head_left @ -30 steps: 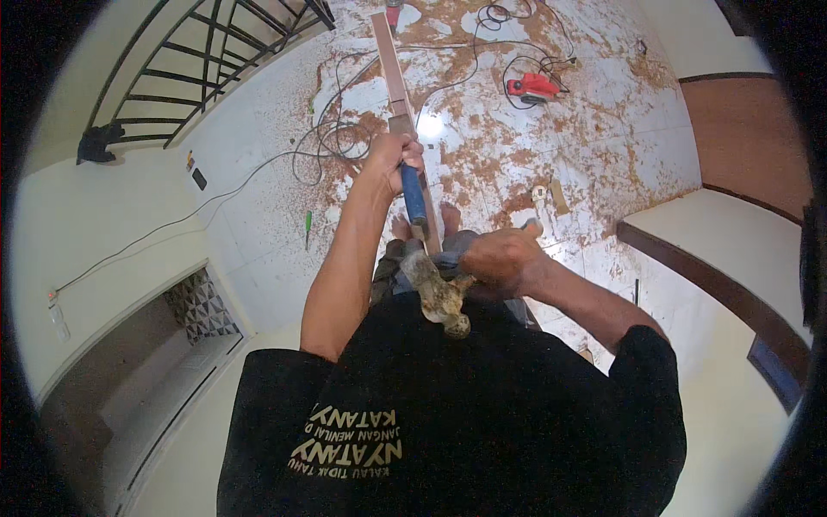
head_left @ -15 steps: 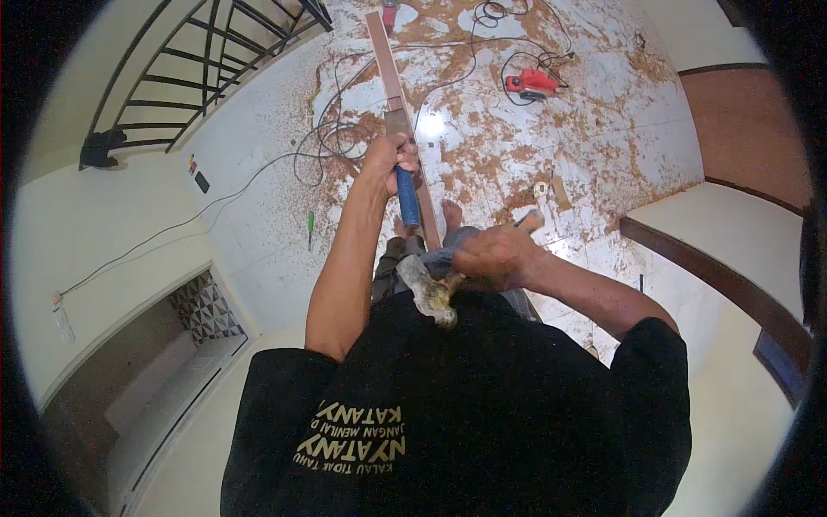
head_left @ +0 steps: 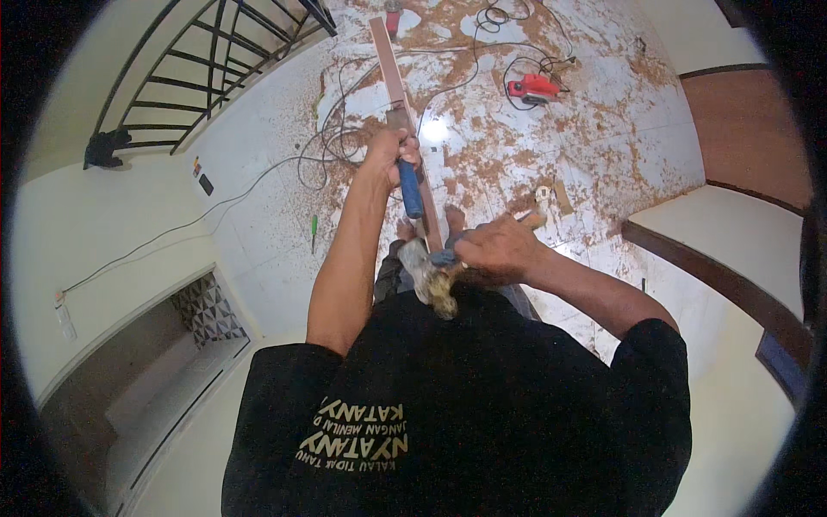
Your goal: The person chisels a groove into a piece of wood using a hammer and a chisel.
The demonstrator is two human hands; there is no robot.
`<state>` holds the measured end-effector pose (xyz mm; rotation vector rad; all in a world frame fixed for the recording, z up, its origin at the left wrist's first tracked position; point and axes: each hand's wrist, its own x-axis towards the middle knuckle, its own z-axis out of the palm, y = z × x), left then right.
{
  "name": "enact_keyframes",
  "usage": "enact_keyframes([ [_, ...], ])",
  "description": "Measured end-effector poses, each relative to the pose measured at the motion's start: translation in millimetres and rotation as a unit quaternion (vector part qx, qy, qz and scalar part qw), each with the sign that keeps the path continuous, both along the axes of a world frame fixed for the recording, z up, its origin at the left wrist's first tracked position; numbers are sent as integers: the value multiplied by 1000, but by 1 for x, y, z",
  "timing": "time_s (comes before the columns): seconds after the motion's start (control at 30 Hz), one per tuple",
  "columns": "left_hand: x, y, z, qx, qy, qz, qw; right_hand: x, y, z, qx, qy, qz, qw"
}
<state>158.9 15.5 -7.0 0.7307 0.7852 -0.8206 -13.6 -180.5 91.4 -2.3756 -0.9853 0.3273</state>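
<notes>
My left hand is closed around a chisel with a blue handle. Its flat metal blade rests on a long, narrow wooden plank, which runs away from between my feet. In my closed right hand is a hammer; its worn, whitish head is close to my body, below the butt of the chisel and apart from it. The wooden end of the hammer's handle sticks out on the far side of my right fist. Part of the plank is hidden under my left hand.
Wood shavings litter the white tiled floor. A red electric planer lies at the far right with its cord; another red tool is beyond the plank. Cables loop on the left, near a green-handled screwdriver. A tape roll sits rightward.
My right hand and the hammer have shifted slightly up, closer to the chisel's butt. My left hand keeps its hold on the chisel at nearly the same place on the plank.
</notes>
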Motion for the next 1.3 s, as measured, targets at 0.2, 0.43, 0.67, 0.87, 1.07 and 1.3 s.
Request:
enact_keyframes([
  [0.2,11,3,4,2,-28,-22,999,7,3,3,-6,107,-46,993],
  [0.43,19,9,12,-35,43,-16,998,10,6,10,31,12,-55,998],
  [0.67,31,12,10,-45,59,-5,997,24,12,19,-58,65,-48,995],
  [0.87,26,10,12,-47,43,-2,998,21,4,9,15,-28,12,999],
  [1.07,18,8,1,-34,15,3,999,24,-2,9,53,-39,18,998],
  [1.3,17,5,6,-25,5,-10,1000,10,-3,-14,-21,8,-18,1000],
])
